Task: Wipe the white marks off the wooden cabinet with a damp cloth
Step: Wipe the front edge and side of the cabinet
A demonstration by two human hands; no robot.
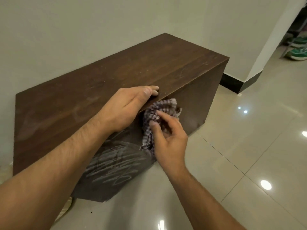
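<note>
In the head view, a low, dark brown wooden cabinet (pixel 116 77) stands on a glossy tiled floor (pixel 240 155), with its back against a pale wall (pixel 66 30).

The left hand (pixel 129 108) rests on the front edge of the cabinet top. The fingers that can be seen lie rather straight along the wood, so its grip is not closed and it holds nothing. The forearm crosses over the near corner of the cabinet.

The right hand (pixel 166 135) is just below and beside the left one, in front of the cabinet. Its grip is closed around a checked cloth (pixel 159 110): the thumb and the fingers pinch the crumpled fabric. The cloth touches the front face of the cabinet just under the top edge, and one part of it hangs down beside the palm.

The white marks (pixel 113 165) are on the front face, lower and more to the left than the cloth. They look like many slanted chalk strokes. The left forearm hides a part of them. On the top of the cabinet there are some faint pale smears too.

Far at the right, behind a wall corner with a black skirting (pixel 232 82), green shoes (pixel 297 52) lie on the floor. Several lamp reflections shine on the tiles.
</note>
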